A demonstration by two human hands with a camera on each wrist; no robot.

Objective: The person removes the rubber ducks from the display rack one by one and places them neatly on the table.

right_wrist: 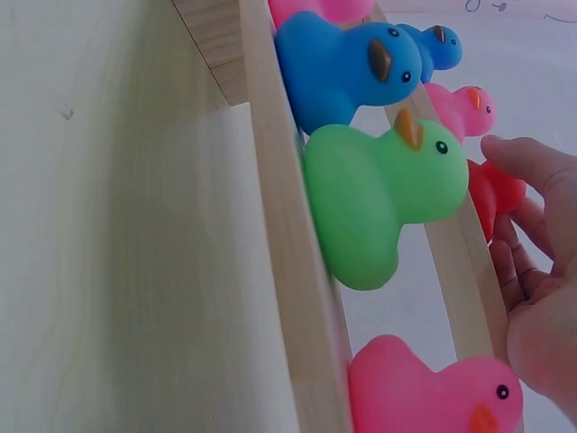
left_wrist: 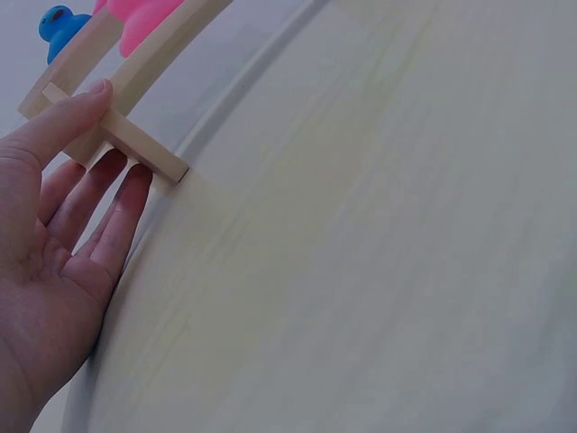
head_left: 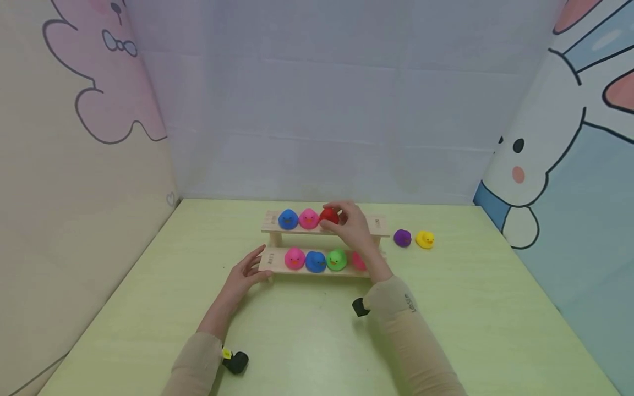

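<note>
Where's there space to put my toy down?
Bare table lies between the two sleeves and right of the yellow duck. The upper shelf has bare wood at its right end, past the right hand. It's crowded on the lower shelf, where four ducks line up.

And both forearms are angling forward and inward, the right hand sitting farther out than the left hand! The right thumb and fingers are pinching; the left thumb is lying opposite its fingers, palm facing the wrist camera.
</note>
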